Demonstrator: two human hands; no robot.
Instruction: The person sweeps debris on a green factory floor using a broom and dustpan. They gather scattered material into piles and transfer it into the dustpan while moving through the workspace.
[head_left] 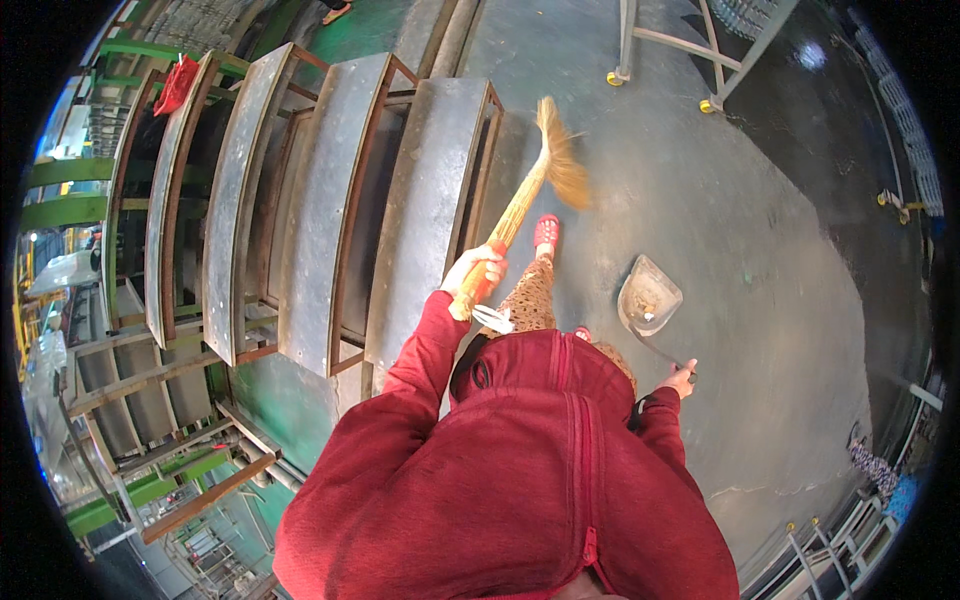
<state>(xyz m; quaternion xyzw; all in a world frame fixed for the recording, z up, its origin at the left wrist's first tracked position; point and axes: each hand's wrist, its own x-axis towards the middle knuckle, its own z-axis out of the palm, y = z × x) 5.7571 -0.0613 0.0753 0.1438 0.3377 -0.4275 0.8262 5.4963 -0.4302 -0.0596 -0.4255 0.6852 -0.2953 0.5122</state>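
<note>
My left hand (476,274) is wrapped round the handle of a straw broom (517,206), which slants up and away to the right. Its fanned bristles (563,165) are near the grey floor, just beyond my foot in a red shoe (546,231). A white loop hangs from the handle's near end. On my right side, my right hand (682,379) grips the thin handle of a dustpan (650,296). The pan is pale and scuffed, with some small light debris in it. Whether it touches the floor, I cannot tell.
Metal steps (335,210) with rusty frames rise close on my left, with a red cloth (177,85) hanging at their far end. Ahead to the right stands a wheeled metal frame (690,50). Rails (820,560) and a blue bundle (900,498) lie at the lower right.
</note>
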